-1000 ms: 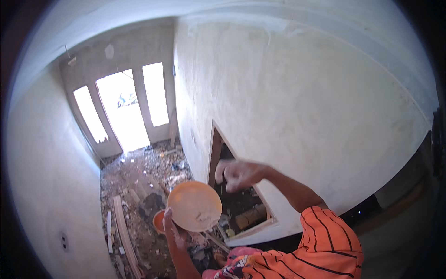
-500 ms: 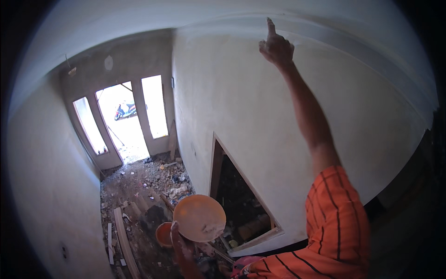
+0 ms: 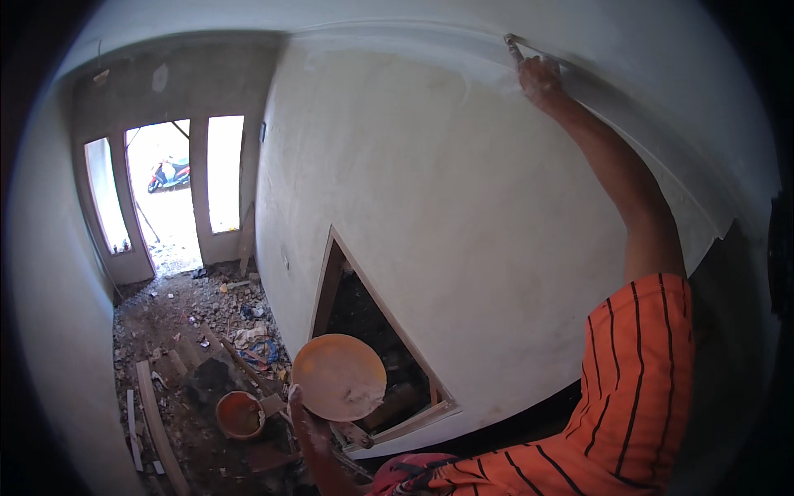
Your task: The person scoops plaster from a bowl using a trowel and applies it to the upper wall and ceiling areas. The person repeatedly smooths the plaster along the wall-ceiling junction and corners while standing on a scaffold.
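My right hand (image 3: 539, 76) is raised high at the white cornice (image 3: 595, 85) where wall meets ceiling. Its index finger stretches out to the cornice's upper edge, while the other fingers curl in; I see no tool in it. Low in front of me, my left hand (image 3: 299, 411) grips the near left rim of an orange-yellow plastic bowl (image 3: 339, 368). Whitish paste coats the bowl's inside, with a thicker lump toward its lower right. The fingers beneath the bowl are hidden.
An orange bucket (image 3: 241, 415) stands on the floor below, beside long wooden planks (image 3: 157, 422). Rubble (image 3: 198, 302) covers the ground toward the bright doorway (image 3: 165, 198), with a motorbike (image 3: 169, 174) outside. A wood-framed opening (image 3: 364, 322) cuts into the right wall.
My right hand has shifted right along the cornice, its finger now tilting left. The view has turned right, and the bowl, still in my left hand, sits slightly farther left, apart from the bucket.
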`<act>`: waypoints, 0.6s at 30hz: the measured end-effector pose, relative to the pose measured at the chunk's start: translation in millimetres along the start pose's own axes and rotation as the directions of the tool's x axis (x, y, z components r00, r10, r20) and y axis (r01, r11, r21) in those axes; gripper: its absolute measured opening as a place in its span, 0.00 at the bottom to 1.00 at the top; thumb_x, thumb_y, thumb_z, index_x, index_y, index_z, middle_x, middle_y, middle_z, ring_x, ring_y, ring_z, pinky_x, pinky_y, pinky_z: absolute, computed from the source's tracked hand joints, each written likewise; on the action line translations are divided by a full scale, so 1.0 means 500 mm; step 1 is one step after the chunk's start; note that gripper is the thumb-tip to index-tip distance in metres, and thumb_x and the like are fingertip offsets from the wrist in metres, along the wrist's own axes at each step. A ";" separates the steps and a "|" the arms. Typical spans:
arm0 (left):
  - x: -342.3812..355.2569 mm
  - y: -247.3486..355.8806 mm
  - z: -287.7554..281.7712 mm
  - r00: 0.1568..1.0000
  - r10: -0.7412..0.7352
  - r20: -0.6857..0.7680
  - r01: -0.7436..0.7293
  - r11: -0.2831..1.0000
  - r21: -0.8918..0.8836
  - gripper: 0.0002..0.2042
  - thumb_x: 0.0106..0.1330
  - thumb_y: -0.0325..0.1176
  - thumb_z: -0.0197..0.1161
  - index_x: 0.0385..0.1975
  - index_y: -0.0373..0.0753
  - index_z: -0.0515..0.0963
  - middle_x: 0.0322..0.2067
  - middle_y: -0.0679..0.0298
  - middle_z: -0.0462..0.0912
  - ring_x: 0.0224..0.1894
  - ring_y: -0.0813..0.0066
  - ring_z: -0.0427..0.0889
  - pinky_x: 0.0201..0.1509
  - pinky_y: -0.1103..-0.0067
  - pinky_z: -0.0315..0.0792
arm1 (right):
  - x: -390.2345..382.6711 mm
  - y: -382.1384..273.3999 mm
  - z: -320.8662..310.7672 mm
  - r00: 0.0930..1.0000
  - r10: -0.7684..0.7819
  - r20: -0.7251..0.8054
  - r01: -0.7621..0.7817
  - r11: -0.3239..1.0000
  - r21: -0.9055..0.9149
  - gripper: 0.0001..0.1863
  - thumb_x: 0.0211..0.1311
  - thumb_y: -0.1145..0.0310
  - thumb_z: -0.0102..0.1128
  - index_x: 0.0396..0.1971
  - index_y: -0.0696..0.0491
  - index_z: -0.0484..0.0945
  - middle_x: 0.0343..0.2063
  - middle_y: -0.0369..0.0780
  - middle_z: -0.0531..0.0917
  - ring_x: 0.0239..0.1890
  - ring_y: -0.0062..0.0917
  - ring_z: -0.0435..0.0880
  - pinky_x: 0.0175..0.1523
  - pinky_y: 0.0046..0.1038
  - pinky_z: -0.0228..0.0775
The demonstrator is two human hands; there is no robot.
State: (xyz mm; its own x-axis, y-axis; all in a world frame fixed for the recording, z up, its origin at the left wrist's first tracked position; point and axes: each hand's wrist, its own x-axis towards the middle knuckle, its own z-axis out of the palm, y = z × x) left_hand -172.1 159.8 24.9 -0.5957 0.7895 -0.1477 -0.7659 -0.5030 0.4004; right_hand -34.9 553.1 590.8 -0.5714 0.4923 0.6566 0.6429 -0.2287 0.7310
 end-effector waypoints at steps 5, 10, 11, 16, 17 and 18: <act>0.005 -0.016 -0.032 1.000 -0.016 0.015 0.016 0.999 0.045 0.29 0.69 0.49 0.55 0.63 0.36 0.63 0.58 0.58 0.70 0.60 0.64 0.71 0.64 0.65 0.66 | -0.008 -0.010 -0.046 0.997 0.019 0.079 -0.014 0.997 -0.071 0.40 0.62 0.72 0.49 0.72 0.55 0.43 0.31 0.46 0.86 0.34 0.33 0.86 0.37 0.40 0.78; 0.010 -0.022 -0.012 1.000 -0.002 -0.004 0.002 1.000 0.011 0.27 0.67 0.47 0.57 0.59 0.33 0.66 0.52 0.56 0.73 0.55 0.64 0.74 0.59 0.67 0.69 | -0.007 0.023 0.002 0.963 -0.220 0.154 0.266 0.853 -0.449 0.34 0.64 0.70 0.49 0.70 0.58 0.52 0.34 0.43 0.85 0.40 0.27 0.85 0.35 0.35 0.77; 0.010 -0.021 -0.009 0.999 0.009 -0.035 -0.009 1.000 -0.017 0.27 0.65 0.45 0.58 0.57 0.32 0.67 0.50 0.56 0.75 0.53 0.64 0.76 0.57 0.68 0.71 | -0.006 0.005 -0.022 0.964 -0.225 0.142 0.264 0.869 -0.418 0.34 0.64 0.69 0.49 0.69 0.58 0.53 0.34 0.42 0.85 0.40 0.25 0.84 0.34 0.34 0.76; 0.006 -0.014 -0.010 0.998 0.056 0.003 -0.056 0.998 -0.014 0.26 0.65 0.45 0.57 0.57 0.32 0.67 0.50 0.56 0.75 0.52 0.65 0.76 0.56 0.68 0.71 | -0.016 -0.049 -0.079 0.983 -0.152 -0.105 0.116 0.951 -0.288 0.30 0.58 0.70 0.56 0.63 0.54 0.65 0.29 0.36 0.85 0.35 0.26 0.84 0.32 0.32 0.75; 0.005 -0.011 -0.011 0.998 0.059 0.013 -0.059 0.998 -0.008 0.26 0.65 0.45 0.57 0.57 0.32 0.67 0.50 0.56 0.75 0.52 0.65 0.76 0.56 0.68 0.71 | 0.003 -0.061 -0.076 0.983 -0.141 -0.118 0.099 0.947 -0.306 0.29 0.56 0.70 0.58 0.61 0.53 0.68 0.28 0.36 0.84 0.33 0.27 0.84 0.31 0.32 0.75; 0.009 -0.013 -0.015 0.997 0.070 -0.017 -0.070 0.998 -0.005 0.26 0.65 0.45 0.57 0.57 0.32 0.67 0.49 0.56 0.75 0.52 0.64 0.76 0.56 0.68 0.71 | 0.016 -0.067 -0.069 0.984 -0.127 -0.125 0.080 0.942 -0.327 0.29 0.55 0.70 0.60 0.60 0.52 0.70 0.26 0.35 0.84 0.31 0.27 0.84 0.29 0.33 0.75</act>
State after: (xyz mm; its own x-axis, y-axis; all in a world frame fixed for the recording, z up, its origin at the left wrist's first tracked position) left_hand -171.9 163.9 14.9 -0.6520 0.7462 -0.1344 -0.7234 -0.5592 0.4049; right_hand -78.8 535.6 577.9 -0.7075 0.4089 0.5764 0.3929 -0.4503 0.8018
